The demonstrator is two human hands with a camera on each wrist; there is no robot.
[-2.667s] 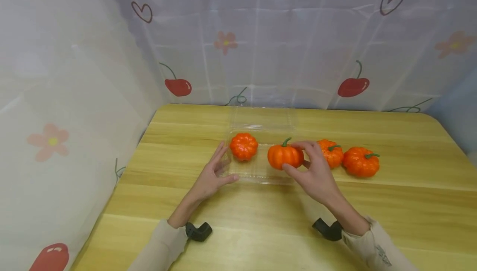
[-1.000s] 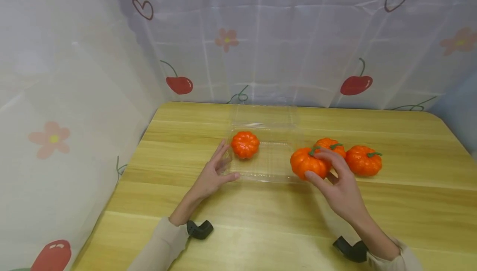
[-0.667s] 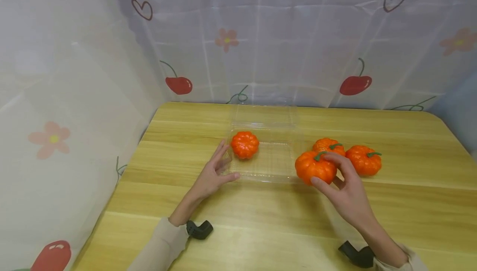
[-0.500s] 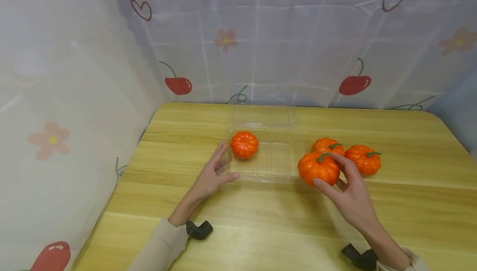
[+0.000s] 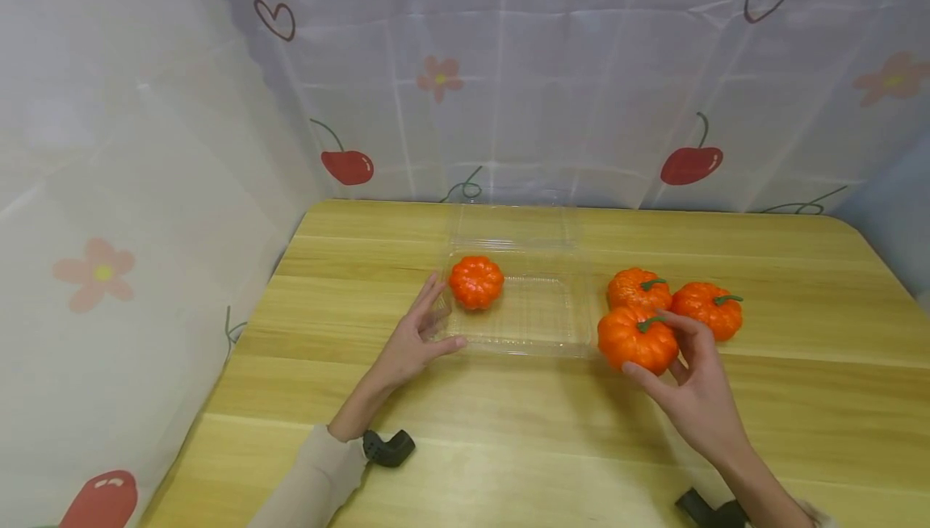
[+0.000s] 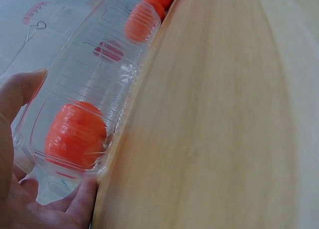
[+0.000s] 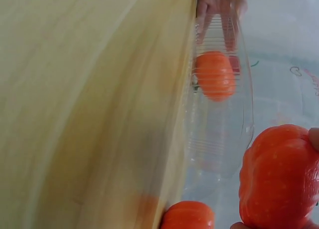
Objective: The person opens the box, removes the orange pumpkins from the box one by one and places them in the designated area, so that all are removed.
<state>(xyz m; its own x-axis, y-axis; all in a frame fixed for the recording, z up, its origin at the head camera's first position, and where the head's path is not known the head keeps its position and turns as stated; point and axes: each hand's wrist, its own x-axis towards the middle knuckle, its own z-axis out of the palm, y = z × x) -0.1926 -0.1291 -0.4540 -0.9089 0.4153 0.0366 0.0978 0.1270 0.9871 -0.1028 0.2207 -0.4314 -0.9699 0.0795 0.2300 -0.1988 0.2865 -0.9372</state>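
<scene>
In our right hand [image 5: 701,395] we pinch a pumpkin [image 5: 635,342], thumb on the near side and fingers on the far side. It looks lifted off the surface [image 5: 508,431], just to the right of the clear box [image 5: 523,346]. Our left hand [image 5: 410,346] grips nothing; its fingers are spread and mostly straight, touching the left end of the box. One more pumpkin [image 5: 476,282] sits inside at that end, and two others [image 5: 639,290] [image 5: 708,310] lie side by side behind the one we hold. We think our pumpkin is light and hard, like a toy, so it should not squash. Its shiny skin may be slippery, so we should hold it round its fat sides, where the bumps help our fingers. The thin green stem [image 5: 651,322] looks like a poor handle and might come off. The box looks thin and bendy, so we should press it only softly.
</scene>
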